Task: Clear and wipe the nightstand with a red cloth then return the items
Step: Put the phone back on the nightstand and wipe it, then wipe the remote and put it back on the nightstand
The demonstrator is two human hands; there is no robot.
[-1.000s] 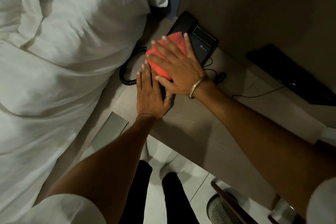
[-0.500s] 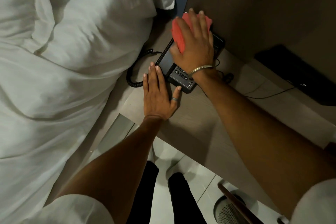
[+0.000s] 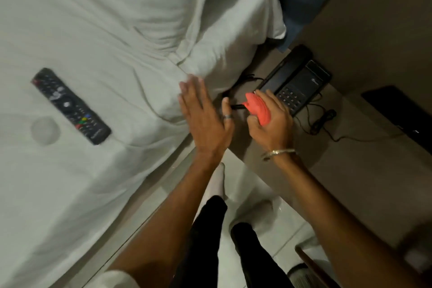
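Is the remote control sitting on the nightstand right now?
No, the remote control lies on the white bed sheet, away from the nightstand.

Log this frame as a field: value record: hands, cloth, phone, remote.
left hand: open, flat, empty, at the bed edge
right hand: fingers closed on red cloth
phone: on nightstand, handset in cradle
remote: on white bedsheet
round clear item: on sheet beside remote, too blurred to identify
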